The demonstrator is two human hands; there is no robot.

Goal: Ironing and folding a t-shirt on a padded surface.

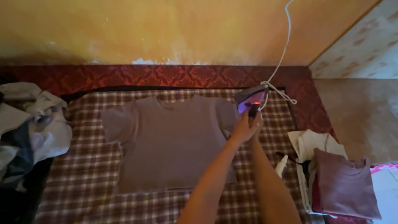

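Observation:
A mauve short-sleeved shirt (170, 141) lies flat, neck toward the wall, on a red-and-white checked cloth (83, 178). An iron (250, 98) with a glowing purple body stands at the shirt's right sleeve, its white cord (282, 54) running up the wall. Both my arms reach to it from the bottom edge. My right hand (257, 119) is closed on the iron's dark handle and is mostly hidden behind my left hand (242, 129). My left hand sits just below the iron at the sleeve's edge; its fingers are unclear.
A heap of crumpled grey and white clothes (29, 124) lies at the left. Folded garments, one maroon (344, 184), are stacked at the right beside a small white bottle (282, 165). A red patterned cover (166, 76) runs along the orange wall.

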